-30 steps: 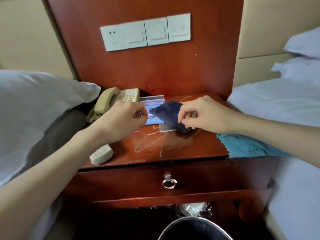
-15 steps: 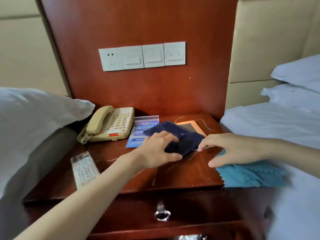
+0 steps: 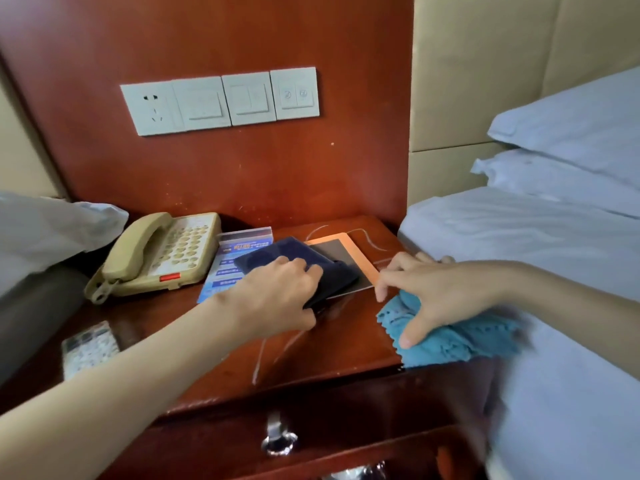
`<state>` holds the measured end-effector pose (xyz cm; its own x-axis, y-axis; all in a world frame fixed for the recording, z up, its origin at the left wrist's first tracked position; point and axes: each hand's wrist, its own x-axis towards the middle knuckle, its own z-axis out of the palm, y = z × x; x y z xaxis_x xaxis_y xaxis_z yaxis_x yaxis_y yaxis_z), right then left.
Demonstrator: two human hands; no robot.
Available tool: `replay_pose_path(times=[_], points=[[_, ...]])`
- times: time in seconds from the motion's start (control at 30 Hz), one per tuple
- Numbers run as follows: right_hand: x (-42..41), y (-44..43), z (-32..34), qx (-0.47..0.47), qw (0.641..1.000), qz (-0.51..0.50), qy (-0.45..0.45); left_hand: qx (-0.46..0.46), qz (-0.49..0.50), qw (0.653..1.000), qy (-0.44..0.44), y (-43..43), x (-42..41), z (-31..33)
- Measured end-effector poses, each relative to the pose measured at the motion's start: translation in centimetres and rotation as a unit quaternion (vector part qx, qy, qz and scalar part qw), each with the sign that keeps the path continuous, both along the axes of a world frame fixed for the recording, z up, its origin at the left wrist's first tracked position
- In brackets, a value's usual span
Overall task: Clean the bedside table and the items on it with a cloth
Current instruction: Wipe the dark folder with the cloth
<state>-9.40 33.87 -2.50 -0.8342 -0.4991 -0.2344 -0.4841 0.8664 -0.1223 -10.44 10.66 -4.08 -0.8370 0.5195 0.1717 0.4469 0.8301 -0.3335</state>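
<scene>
Since we've got the left hand (image 3: pixel 277 299) on the dark blue folder (image 3: pixel 273 252), fingers bent over its top and thumb at the near edge, we reckon it's being pinned or shifted so the bedside table (image 3: pixel 339 341) can get wiped. Folder lies half on an orange-rimmed pad (image 3: pixel 356 258), btw. Our right hand (image 3: pixel 440 292) is spread wide, thumb down on the blue cloth (image 3: pixel 460 337) at the table's right edge, prob to gather it. Phone (image 3: pixel 162 254) & remote (image 3: pixel 90 348) sit over on the left.
</scene>
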Motion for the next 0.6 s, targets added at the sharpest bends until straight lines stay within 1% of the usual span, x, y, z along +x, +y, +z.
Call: replay_pose_path(times=[0.07,0.13,0.2,0.33,0.43,0.5,0.6], points=[[0.6,-0.2,-0.3,0.01,0.999,-0.03,0.016,-0.017,0.023,0.999,0.029,-0.2,0.4,-0.2],[1.0,-0.3,-0.7,-0.006,0.998,-0.047,0.03,-0.029,0.04,0.997,0.061,-0.4,0.6,-0.6],[1.1,-0.6,-1.4,-0.032,0.996,-0.057,0.058,-0.027,0.032,0.993,0.107,-0.4,0.7,-0.9],[0.5,-0.9,-2.1,-0.086,0.983,-0.073,0.145,-0.048,-0.021,0.981,0.187,-0.5,0.6,-1.0],[-0.5,-1.1,-0.7,-0.146,0.967,-0.097,0.184,-0.1,-0.067,0.97,0.209,-0.8,0.3,-1.1],[-1.3,-1.0,1.0,-0.187,0.952,-0.11,0.217,-0.144,-0.11,0.953,0.244,-1.3,0.3,-0.7],[-2.5,-1.1,3.4,-0.261,0.918,-0.131,0.27,-0.148,-0.156,0.936,0.278,-1.8,0.3,0.2]])
